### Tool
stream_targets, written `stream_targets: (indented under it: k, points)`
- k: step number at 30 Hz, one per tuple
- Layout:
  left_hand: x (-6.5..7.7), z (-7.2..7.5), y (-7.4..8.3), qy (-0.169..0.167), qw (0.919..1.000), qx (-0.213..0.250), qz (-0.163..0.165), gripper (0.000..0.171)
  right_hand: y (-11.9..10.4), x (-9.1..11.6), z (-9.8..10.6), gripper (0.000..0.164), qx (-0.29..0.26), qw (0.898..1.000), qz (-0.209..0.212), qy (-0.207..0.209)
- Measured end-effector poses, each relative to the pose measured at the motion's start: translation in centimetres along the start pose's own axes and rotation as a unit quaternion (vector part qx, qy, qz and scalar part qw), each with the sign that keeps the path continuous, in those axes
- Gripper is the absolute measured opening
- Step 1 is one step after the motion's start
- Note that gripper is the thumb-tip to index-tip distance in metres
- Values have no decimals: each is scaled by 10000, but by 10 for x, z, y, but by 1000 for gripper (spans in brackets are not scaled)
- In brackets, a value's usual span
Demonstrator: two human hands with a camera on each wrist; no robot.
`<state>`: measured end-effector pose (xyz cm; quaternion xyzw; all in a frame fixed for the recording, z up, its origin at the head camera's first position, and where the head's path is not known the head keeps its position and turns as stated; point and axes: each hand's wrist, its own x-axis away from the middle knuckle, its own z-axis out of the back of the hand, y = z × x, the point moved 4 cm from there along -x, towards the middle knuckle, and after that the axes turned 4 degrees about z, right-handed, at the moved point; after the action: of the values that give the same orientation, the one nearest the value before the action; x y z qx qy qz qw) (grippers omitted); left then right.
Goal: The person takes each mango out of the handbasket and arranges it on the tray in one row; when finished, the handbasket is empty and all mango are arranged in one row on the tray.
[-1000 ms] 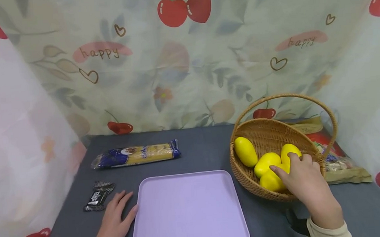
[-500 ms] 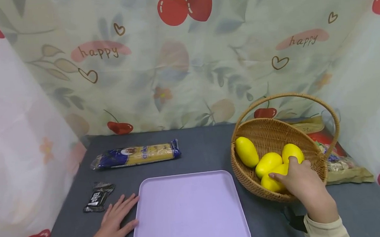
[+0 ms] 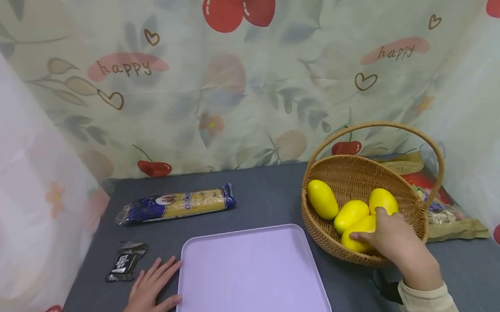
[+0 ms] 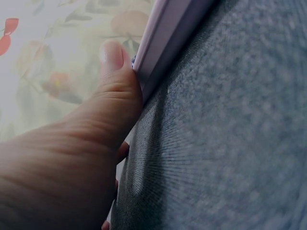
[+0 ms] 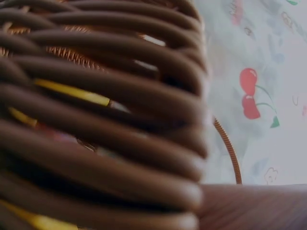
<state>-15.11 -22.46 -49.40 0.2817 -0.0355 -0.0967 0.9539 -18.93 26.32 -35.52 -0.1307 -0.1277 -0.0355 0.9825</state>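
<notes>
Right hand: I am holding it inside the basket, half closed, thumb and fingers bending around the front yellow fruit; my thumb is resting on its upper surface, while my fingertips are staying out of sight. A cream sleeve is covering that forearm.

Left hand: I am keeping it flat, fingers straight and spread, gripping nothing; the thumb is touching the side of the tray, the left wrist view showing that contact.

Wicker basket, one, arched handle: standing on the right. Four yellow fruits are lying in it: the front one under my hand, the left fruit leaning against the wall, the middle fruit and the back fruit sitting near my fingers.

Lilac tray, one, rounded corners: lying flat between my hands.

Blue-and-yellow packet, one, long: lying behind the tray, to the left.

Black packet, one, small: lying just beside my left hand.

Brown-and-red bag, one: lying partly behind the basket.

Grey cloth: covering the table.

Printed curtain, cherries and "happy" lettering: hanging behind.
</notes>
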Motion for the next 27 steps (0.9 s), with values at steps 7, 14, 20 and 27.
stream_targets:
  k: [7, 14, 20, 27]
  points:
    - [1, 0, -2, 22, 10000, -37, 0, 64, -1, 0, 0, 112, 24, 10000, -83, -10]
    - [1, 0, -1, 29, 10000, -54, -8, 63, -2, -1, 2, 112, 92, 9998, -150, 21]
    - [2, 1, 1, -48, 9999, -14, 104, 62, -2, -1, 0, 112, 73, 9999, -127, 23]
    - [2, 1, 1, -55, 9999, -17, 116, 63, -1, -2, -1, 113, -75, 9997, -218, -11]
